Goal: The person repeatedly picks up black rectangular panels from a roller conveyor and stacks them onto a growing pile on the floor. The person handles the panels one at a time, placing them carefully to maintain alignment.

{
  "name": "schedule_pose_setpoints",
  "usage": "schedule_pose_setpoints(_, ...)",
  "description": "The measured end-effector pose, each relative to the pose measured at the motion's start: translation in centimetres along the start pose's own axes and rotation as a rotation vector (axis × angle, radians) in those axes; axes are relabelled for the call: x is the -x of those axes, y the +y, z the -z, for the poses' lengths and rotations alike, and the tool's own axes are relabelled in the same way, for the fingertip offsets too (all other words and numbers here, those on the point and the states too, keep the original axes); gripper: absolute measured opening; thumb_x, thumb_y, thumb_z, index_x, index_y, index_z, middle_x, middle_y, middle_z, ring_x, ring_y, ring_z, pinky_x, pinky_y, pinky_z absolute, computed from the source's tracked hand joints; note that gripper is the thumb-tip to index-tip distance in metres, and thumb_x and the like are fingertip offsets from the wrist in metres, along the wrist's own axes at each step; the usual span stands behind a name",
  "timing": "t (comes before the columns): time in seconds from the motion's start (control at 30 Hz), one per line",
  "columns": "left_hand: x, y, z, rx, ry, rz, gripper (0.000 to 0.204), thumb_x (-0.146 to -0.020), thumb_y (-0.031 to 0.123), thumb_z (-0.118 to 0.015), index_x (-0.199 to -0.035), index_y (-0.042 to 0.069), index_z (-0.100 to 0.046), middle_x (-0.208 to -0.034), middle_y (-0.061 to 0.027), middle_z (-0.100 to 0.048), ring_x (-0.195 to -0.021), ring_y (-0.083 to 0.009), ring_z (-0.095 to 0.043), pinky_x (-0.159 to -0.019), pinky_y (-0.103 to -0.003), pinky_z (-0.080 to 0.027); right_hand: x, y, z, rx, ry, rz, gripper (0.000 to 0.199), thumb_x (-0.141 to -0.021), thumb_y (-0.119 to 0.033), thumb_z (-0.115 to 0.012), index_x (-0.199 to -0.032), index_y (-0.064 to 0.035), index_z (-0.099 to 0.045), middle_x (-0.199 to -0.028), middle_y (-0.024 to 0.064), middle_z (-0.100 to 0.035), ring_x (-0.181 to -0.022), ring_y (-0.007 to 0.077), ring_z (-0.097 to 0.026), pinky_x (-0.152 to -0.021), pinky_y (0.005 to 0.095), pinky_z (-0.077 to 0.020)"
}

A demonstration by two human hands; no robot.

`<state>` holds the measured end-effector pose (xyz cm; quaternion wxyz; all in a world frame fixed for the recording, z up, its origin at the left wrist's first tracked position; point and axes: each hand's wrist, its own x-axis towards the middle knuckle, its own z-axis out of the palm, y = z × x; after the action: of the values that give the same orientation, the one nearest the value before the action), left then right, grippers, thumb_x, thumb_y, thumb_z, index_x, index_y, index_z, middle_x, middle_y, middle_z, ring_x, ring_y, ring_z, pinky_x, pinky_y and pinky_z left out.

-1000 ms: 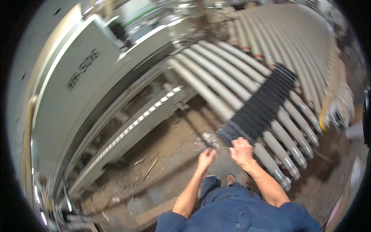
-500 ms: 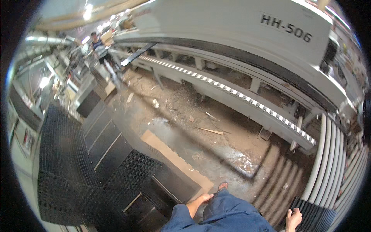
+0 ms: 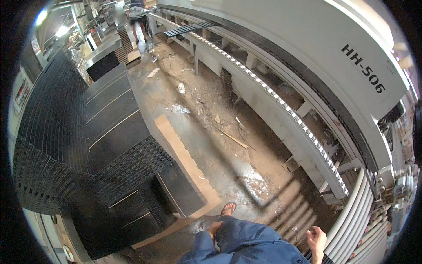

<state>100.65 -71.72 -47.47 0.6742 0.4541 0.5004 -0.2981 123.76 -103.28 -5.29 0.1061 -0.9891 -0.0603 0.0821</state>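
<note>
My right hand is raised at the lower right, beside the left ends of the pale rollers. Its fingers are loosely bent and apart, with nothing seen in them. A dark edge of a black slatted piece shows just below, at the picture's lower edge. My left hand hangs low against my leg, and its fingers are hidden. To its left stand stacked black panels, some with slotted edges, on a brown board.
A long pale machine runs along the right, with a toothed conveyor strip beside it. Black strips lie across its far end. A person stands beyond. Wood scraps and dust lie on the floor.
My right hand has come up and left, off the black slatted piece on the rollers. The view has swung right and forward; the far person appears nearer. My left hand stays by my leg.
</note>
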Motion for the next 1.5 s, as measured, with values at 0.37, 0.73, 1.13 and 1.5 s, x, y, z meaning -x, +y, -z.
schedule_pose_setpoints(0.37, -0.2, 1.7, 0.0, -0.07, 0.041, -0.104, 0.041, -0.095, 0.039, -0.057, -0.112, 0.003, -0.064, -0.09, -0.0104, -0.069, -0.082, -0.0195, -0.064, -0.071, -0.036, -0.051, -1.4, 0.9, -0.6, -0.083, -0.004, 0.084, 0.037, -0.072, -0.024, -0.076, -0.101, -0.0026, -0.067, -0.081, 0.0156, -0.069, -0.077, 0.0323, -0.068, -0.07, 0.0406, -0.053)
schedule_pose_setpoints(0.73, -0.3, 5.7, -0.6, -0.294, 0.081, -0.337, 0.042, -0.094, 0.036, -0.059, -0.119, 0.002, -0.06, -0.093, -0.0122, -0.069, -0.084, -0.0197, -0.065, -0.073, -0.036, -0.052, -2.8, 2.5, -2.6, -0.152, -0.006, 0.228, 0.035, -0.07, -0.022, -0.077, -0.096, -0.0025, -0.067, -0.08, 0.0172, -0.066, -0.074, 0.0347, -0.066, -0.068, 0.0418, -0.052)
schedule_pose_setpoints(1.13, 2.8, 11.6, -2.6, 0.155, 0.044, -0.208, 0.043, -0.092, 0.035, -0.063, -0.119, 0.002, -0.057, -0.104, -0.0146, -0.064, -0.091, -0.0251, -0.064, -0.076, -0.038, -0.054, -3.9, 1.3, -2.9, -0.157, -0.065, 0.328, 0.033, -0.071, -0.024, -0.076, -0.096, -0.0038, -0.069, -0.081, 0.018, -0.068, -0.075, 0.0338, -0.067, -0.069, 0.0411, -0.0524)
schedule_pose_setpoints(1.5, 5.8, 14.6, -3.3, 0.23, 0.053, -0.396, 0.021, -0.094, 0.029, -0.06, -0.1, 0.008, -0.062, -0.082, -0.0037, -0.063, -0.067, -0.0143, -0.059, -0.062, -0.028, -0.051, -4.3, 3.1, -4.1, -0.2, -0.087, 0.327, 0.035, -0.072, -0.028, -0.075, -0.096, -0.0029, -0.068, -0.084, 0.0183, -0.067, -0.079, 0.0356, -0.066, -0.071, 0.0427, -0.0516)
